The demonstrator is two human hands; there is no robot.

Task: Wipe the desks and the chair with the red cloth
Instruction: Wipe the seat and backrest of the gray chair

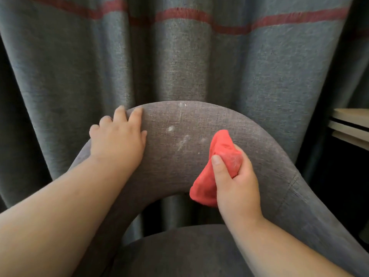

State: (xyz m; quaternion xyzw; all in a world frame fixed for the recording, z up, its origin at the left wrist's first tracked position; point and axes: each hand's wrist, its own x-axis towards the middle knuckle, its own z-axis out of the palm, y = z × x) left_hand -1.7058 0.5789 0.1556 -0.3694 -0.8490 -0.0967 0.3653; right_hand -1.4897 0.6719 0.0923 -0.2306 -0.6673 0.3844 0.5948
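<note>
A grey fabric chair point(265, 156) with a curved backrest fills the middle, its seat at the bottom. White smudges and streaks mark the upper middle of the backrest. My left hand point(117, 138) lies on the backrest's left part, fingers hooked over its top edge. My right hand point(235, 182) grips the bunched red cloth point(221, 156) and holds it against the backrest, just right of the white marks. The cloth's lower fold hangs below my thumb.
A grey-blue curtain point(179, 62) with a red stripe hangs directly behind the chair. The corner of a light wooden desk point(351, 124) shows at the right edge, with dark space beneath it.
</note>
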